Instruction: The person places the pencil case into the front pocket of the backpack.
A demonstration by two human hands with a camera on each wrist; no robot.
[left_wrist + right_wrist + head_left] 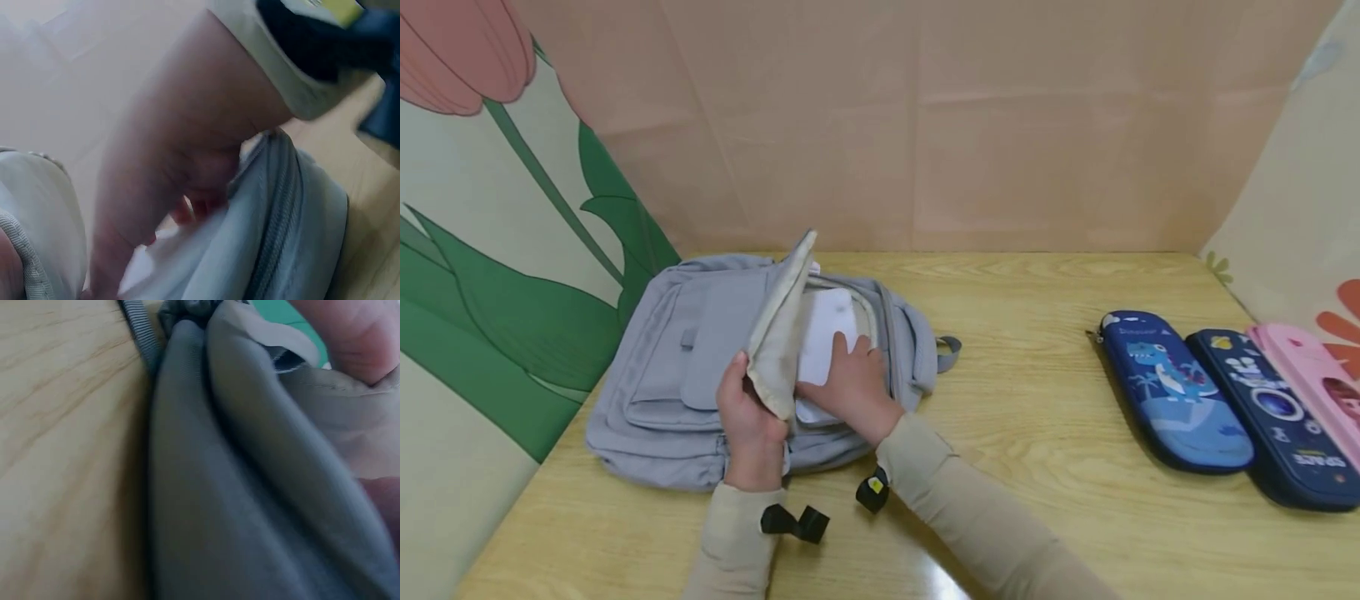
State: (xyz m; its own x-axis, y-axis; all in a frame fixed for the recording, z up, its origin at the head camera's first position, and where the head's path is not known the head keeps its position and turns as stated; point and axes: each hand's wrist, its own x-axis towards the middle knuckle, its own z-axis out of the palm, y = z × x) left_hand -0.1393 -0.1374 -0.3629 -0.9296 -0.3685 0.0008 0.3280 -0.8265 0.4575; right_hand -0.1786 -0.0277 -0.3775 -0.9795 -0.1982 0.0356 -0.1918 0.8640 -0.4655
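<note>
A grey backpack (658,358) lies on the table with its front panel (781,333) folded up from an open compartment. My left hand (748,421) grips the edge of that raised panel, thumb on the outside. Inside the opening is a flat white object (827,321); its kind is not clear. My right hand (857,383) reaches into the opening with fingers spread, touching the white object. In the left wrist view, the right hand (169,144) goes down past the zipped rim, its fingertips partly hidden. The right wrist view shows grey fabric folds (206,469) close up.
At the right of the table lie a blue dinosaur pencil case (1180,392), a dark blue space pencil case (1277,408) and a pink case (1307,358). A pinkish sheet (925,125) hangs behind the table (1015,500). The backpack's loop (950,354) points right.
</note>
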